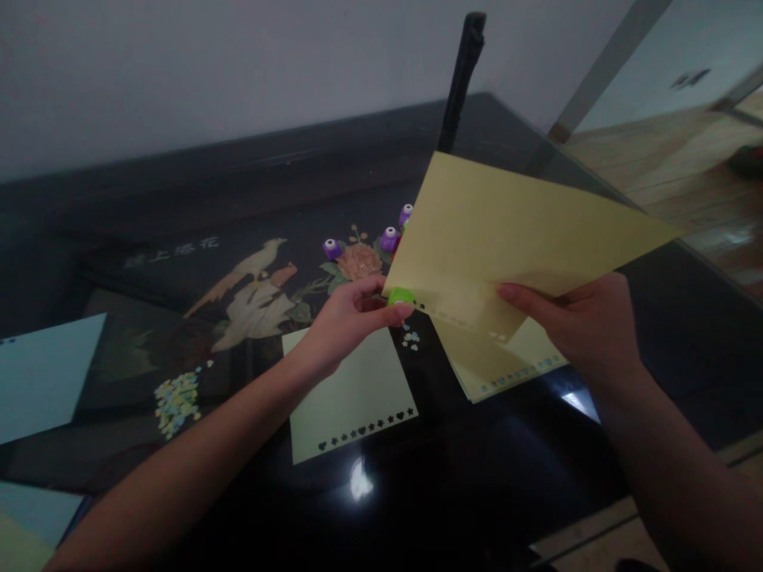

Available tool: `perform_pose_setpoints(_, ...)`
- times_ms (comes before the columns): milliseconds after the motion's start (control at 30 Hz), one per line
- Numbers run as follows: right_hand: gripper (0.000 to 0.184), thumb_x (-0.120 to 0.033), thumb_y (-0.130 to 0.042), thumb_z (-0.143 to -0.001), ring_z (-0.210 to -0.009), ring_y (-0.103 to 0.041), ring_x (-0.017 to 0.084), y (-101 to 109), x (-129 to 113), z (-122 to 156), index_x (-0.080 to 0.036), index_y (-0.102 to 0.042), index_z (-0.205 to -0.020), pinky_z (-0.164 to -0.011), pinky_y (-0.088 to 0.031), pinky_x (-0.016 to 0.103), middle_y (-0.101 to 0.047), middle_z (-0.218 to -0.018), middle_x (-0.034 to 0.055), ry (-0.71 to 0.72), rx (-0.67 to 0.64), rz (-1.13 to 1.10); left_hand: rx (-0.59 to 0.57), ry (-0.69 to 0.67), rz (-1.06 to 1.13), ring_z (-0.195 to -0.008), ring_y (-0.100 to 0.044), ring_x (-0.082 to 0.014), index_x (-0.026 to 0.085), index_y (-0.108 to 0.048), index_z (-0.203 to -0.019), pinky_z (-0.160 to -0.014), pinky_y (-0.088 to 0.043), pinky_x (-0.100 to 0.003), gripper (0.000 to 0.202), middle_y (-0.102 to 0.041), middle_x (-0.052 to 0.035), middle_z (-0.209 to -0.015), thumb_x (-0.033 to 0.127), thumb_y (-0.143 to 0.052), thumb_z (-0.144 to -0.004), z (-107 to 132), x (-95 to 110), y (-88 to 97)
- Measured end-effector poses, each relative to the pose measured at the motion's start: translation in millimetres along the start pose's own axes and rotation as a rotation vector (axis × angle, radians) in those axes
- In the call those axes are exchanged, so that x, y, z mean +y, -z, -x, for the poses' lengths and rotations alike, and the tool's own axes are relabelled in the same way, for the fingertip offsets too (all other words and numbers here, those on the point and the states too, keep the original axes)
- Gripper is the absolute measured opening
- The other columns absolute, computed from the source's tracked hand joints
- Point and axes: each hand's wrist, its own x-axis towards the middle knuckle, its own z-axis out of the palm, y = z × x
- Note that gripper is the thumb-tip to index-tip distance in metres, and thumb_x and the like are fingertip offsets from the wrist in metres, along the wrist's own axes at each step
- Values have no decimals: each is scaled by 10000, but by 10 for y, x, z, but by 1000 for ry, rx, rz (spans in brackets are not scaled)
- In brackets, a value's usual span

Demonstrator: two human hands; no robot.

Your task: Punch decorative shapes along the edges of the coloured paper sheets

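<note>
A yellow paper sheet [513, 226] is raised at a tilt above the table. My right hand [587, 326] grips its lower edge, thumb on the near face. At the sheet's left corner, my left hand [358, 318] is closed round a small green craft punch [400, 296], which sits over the paper's edge. A few punched holes show beside the punch. Below my left hand lies a pale green sheet [358, 397] with a row of heart and star holes. Under the raised sheet is a stack of yellow paper [477, 369], also with a punched row along its edge.
Purple punches [390, 238] stand behind the raised sheet. A heap of paper cut-outs [177, 401] lies at left, and a few more cut-outs [411, 339] lie near my left hand. Blue paper [48, 377] is at far left. A black upright post [462, 83] rises at the back.
</note>
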Motion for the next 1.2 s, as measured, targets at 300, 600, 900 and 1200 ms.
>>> perform_pose_setpoints(300,122,-266,-754,-697,-814,-725,252,5,8,-1,-310,-742,-810,-754,-586,378,-760,-878,-15,-5,-2,-7,17,13,26,-737,-605,-137,147,-649,-840,-725,-481,-279,220,-682,-38,-821,258,-747,-677,4,14,-10)
perform_pose_setpoints(600,112,-251,-759,-694,-811,-726,249,11,-3,3,-305,-745,-791,-764,-586,378,-762,-861,-17,1,-2,-11,11,12,17,-747,-605,-144,146,-649,-847,-731,-481,-291,235,-686,-49,-846,272,-750,-676,5,26,-11)
perform_pose_setpoints(900,85,-281,-755,-689,-809,-724,256,16,-34,-5,-315,-740,-765,-759,-579,401,-762,-846,-21,-23,0,6,11,6,27,-716,-595,-129,154,-644,-806,-711,-481,-274,198,-671,-26,-798,260,-753,-678,13,34,-13)
perform_pose_setpoints(1200,113,-304,-762,-681,-810,-721,259,16,-21,9,-327,-737,-789,-767,-580,419,-761,-861,-32,-66,1,16,23,2,7,-716,-603,-136,149,-645,-828,-715,-489,-284,202,-685,-38,-823,255,-740,-684,20,48,-31)
